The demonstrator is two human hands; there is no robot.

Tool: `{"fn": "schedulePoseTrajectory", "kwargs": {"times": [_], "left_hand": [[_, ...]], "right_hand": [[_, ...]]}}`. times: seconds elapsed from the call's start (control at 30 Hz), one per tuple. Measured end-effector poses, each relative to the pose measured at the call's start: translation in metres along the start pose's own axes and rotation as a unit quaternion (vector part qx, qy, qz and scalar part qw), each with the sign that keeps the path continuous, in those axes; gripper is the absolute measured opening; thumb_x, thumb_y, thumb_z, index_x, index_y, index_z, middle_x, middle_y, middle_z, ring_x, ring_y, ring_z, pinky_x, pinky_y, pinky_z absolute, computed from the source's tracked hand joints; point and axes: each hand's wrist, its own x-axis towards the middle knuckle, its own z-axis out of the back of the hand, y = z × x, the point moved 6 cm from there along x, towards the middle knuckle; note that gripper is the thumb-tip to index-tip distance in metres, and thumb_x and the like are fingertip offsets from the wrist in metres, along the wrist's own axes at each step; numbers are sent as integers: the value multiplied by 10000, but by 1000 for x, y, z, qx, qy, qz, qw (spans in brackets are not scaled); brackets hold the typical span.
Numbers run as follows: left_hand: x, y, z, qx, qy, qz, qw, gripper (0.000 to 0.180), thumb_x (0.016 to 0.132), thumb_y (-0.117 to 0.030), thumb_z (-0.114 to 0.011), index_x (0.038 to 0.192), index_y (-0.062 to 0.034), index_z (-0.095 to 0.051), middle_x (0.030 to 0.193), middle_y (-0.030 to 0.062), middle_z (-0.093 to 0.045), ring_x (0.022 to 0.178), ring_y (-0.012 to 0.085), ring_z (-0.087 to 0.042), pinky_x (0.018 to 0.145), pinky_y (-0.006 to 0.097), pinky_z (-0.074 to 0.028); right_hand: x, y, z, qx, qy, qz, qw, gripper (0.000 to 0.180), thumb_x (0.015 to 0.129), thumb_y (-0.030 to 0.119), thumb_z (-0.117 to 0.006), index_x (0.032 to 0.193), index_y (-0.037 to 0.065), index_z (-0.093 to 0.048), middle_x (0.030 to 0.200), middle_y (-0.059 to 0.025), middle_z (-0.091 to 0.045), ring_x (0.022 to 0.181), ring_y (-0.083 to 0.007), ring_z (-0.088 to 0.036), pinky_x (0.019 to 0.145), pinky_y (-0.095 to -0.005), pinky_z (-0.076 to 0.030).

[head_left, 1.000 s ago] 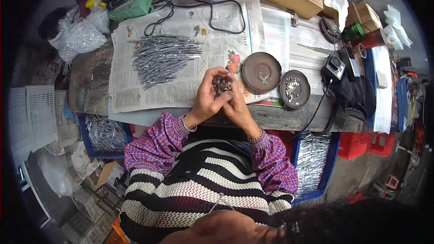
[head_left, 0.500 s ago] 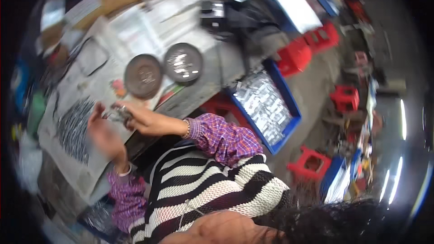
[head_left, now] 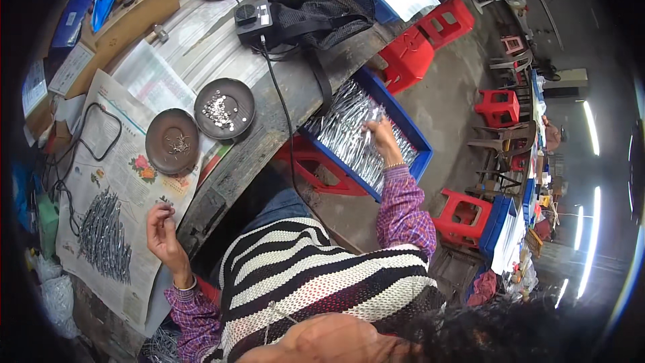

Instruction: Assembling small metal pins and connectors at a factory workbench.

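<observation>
My right hand [head_left: 381, 137] reaches over a blue tray [head_left: 422, 165] heaped with slim, shiny metal pieces [head_left: 342, 117]. Its fingers are closed on a slim metal piece at the heap's surface. My left hand [head_left: 166, 240] hovers by the table's near edge, above newspaper, fingers curled together; whether they hold anything small cannot be made out. Left of it, a pile of slim metal pieces [head_left: 106, 238] lies on the newspaper [head_left: 138, 299]. Beyond it stand a brown dish [head_left: 158, 154] with small pins and a dark dish [head_left: 243, 94] with small, shiny round bits.
A black mesh bag [head_left: 336, 13] and a small black device [head_left: 252, 21] lie farther back, a cable hanging over the table edge. A red stool [head_left: 322, 171] is under the blue tray; more red stools [head_left: 406, 60] stand beyond. Cardboard boxes [head_left: 127, 17] line the far left.
My right hand has left the spot beside my left hand over the table and moved right to the tray. My left hand's fingers have curled in. The view has shifted.
</observation>
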Motion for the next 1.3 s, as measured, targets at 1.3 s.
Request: {"fn": "schedulePoseTrajectory", "kwargs": {"times": [1.3], "left_hand": [[-15, -13, -21, 68, 80, 5, 994, 120, 792, 88, -561, 851, 2, -619, 954, 74, -570, 811, 105, -507, 686, 188, -379]], "right_hand": [[47, 3, 10, -304, -134, 198, 922, 321, 776, 150, -646, 1059, -3, -630, 761, -51, -652, 593, -101, -602, 520, -231, -496]]}}
